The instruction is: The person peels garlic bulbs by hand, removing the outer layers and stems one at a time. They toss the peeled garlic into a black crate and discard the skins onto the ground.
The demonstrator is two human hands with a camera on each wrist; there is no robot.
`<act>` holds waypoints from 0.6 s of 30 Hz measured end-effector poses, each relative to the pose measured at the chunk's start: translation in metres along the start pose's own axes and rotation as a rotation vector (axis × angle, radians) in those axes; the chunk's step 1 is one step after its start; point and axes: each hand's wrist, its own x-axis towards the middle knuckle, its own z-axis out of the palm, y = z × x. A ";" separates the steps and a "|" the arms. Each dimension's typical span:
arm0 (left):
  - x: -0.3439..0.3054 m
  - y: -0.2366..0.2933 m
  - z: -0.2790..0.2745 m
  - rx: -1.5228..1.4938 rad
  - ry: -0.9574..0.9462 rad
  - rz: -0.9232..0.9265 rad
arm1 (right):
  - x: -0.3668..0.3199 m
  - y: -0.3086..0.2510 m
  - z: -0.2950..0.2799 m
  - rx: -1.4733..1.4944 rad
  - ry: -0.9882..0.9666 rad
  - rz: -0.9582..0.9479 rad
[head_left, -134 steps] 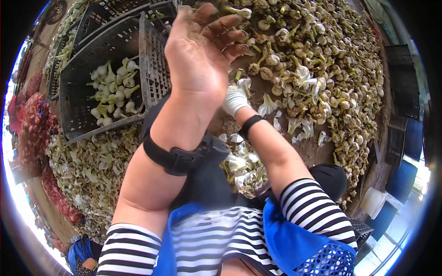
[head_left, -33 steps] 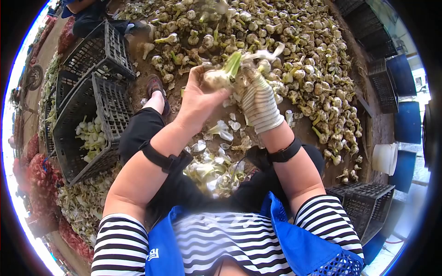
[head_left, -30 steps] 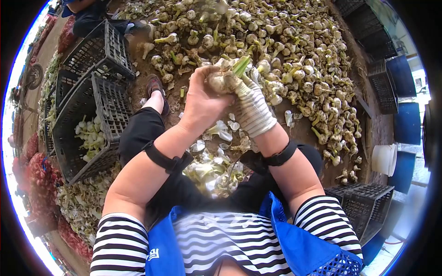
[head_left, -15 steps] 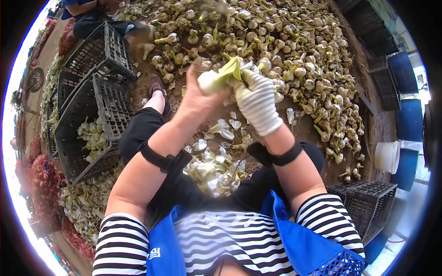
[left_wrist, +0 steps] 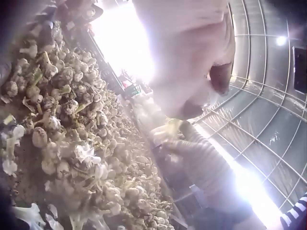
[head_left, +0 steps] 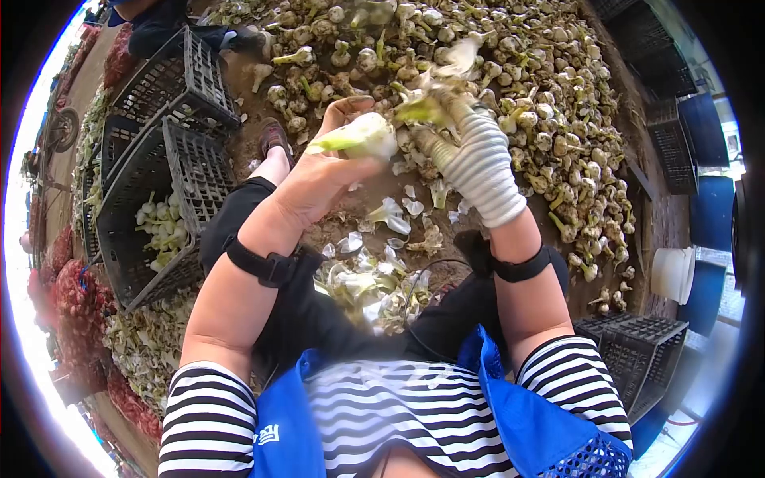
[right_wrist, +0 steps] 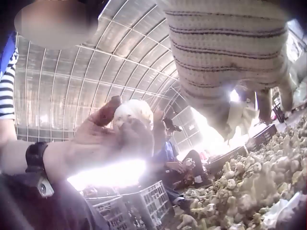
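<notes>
My bare left hand (head_left: 323, 171) grips a peeled white garlic bulb (head_left: 362, 137) with a short green stalk, held up over my knees. The same garlic bulb (right_wrist: 132, 114) shows between the thumb and fingers in the right wrist view. My gloved right hand (head_left: 472, 155) is just right of it and pinches torn garlic skins and stalk (head_left: 426, 107). A loose skin (head_left: 458, 56) trails above the glove. The skins (right_wrist: 240, 117) hang from the glove (right_wrist: 225, 57) in the right wrist view. The left wrist view is glared; the glove (left_wrist: 201, 160) shows dimly there.
A big pile of unpeeled garlic (head_left: 550, 103) covers the ground ahead. Peels (head_left: 374, 287) lie between my legs. A black crate (head_left: 191, 171) with peeled garlic (head_left: 159, 227) stands left, more crates behind it. Red mesh sacks (head_left: 72, 303) lie far left; blue barrels (head_left: 709, 215) and a white bucket (head_left: 673, 275) stand right.
The hands have pulled apart: the right hand tore the skins and stalk off up and to the right. The bulb in the left hand now shows clean and white.
</notes>
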 end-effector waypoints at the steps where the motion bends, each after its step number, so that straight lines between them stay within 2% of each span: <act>1: 0.000 -0.002 0.001 0.119 0.005 0.034 | -0.001 -0.009 -0.009 0.433 -0.123 0.118; 2: 0.001 -0.003 0.002 0.239 0.011 0.069 | -0.002 -0.014 -0.012 0.866 -0.244 0.237; 3: 0.001 -0.003 0.007 0.412 0.009 0.114 | -0.006 -0.015 -0.010 0.663 -0.320 0.152; 4: 0.000 -0.003 0.012 0.655 0.017 0.120 | -0.009 -0.020 -0.008 0.598 -0.371 0.213; 6: 0.002 -0.014 0.008 0.870 0.041 0.276 | -0.008 -0.017 0.003 0.721 -0.313 0.193; 7: 0.001 -0.012 0.010 0.870 0.042 0.273 | -0.007 -0.013 0.008 0.745 -0.269 0.192; 8: 0.000 -0.007 0.012 0.721 0.032 0.123 | -0.005 -0.009 0.011 0.767 -0.222 0.191; 9: -0.001 -0.004 0.013 0.570 0.021 -0.023 | -0.002 -0.004 0.009 0.884 -0.341 0.328; 10: -0.001 -0.003 0.012 0.571 0.019 -0.023 | 0.001 0.001 0.008 1.049 -0.396 0.490; 12: 0.001 -0.002 0.007 0.168 0.002 -0.002 | 0.003 0.003 0.001 1.218 -0.443 0.715; 13: 0.002 -0.003 0.004 0.121 0.010 0.028 | 0.002 0.002 0.004 1.218 -0.444 0.714; 15: 0.002 -0.003 0.004 0.085 0.033 0.031 | -0.003 -0.001 0.011 0.967 -0.272 0.371; 16: 0.002 -0.004 0.004 0.052 0.056 0.037 | -0.004 -0.007 0.004 0.944 -0.259 0.341; 18: 0.002 -0.005 -0.001 0.081 0.067 0.034 | -0.009 -0.005 0.003 0.872 -0.418 0.333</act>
